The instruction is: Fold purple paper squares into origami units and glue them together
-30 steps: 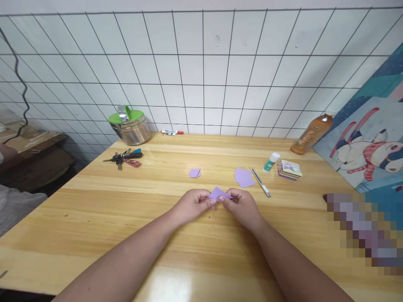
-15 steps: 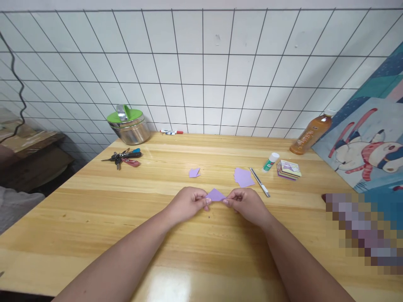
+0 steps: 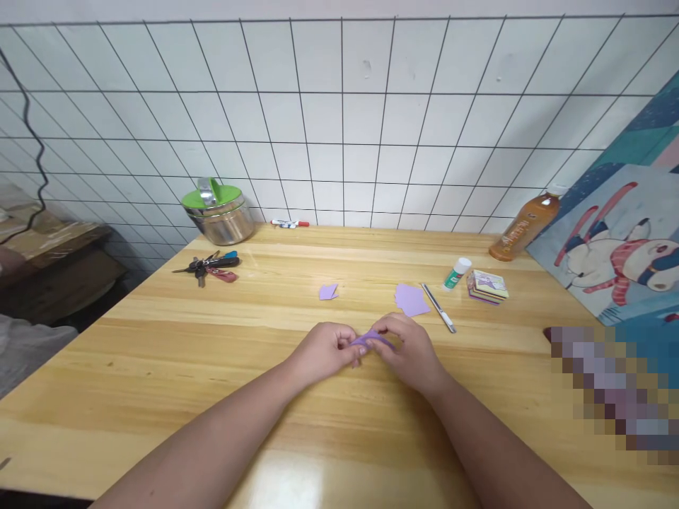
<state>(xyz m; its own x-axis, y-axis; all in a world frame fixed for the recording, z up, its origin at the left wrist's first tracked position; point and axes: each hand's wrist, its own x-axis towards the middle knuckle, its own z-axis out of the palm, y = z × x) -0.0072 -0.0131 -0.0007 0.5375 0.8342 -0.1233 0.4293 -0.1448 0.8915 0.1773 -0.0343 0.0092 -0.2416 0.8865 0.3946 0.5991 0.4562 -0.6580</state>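
Between my hands, over the middle of the wooden table (image 3: pixel 212 382), is a folded piece of purple paper (image 3: pixel 373 338), partly covered by fingers. My left hand (image 3: pixel 326 351) pinches its left part between thumb and fingers. My right hand (image 3: pixel 408 346) grips it from the right, thumb below and fingertips above. Beyond my left hand lies a small folded purple paper piece (image 3: pixel 327 291). Several purple paper squares (image 3: pixel 411 300) rest in a loose pile behind my right hand, with a utility knife (image 3: pixel 438 309) slanting along their right side.
A glue stick (image 3: pixel 457 273) stands near a stack of coloured paper (image 3: pixel 486 286). Farther right are a tea bottle (image 3: pixel 525 226) and an illustrated board (image 3: pixel 620 247). At left sit keys (image 3: pixel 204 266) and a green-lidded metal pot (image 3: pixel 220 215); markers (image 3: pixel 289 224) lie along the wall.
My right hand has shifted left along the paper, closer to my left hand. The paper, a flat triangle before, now looks bent and tilted.
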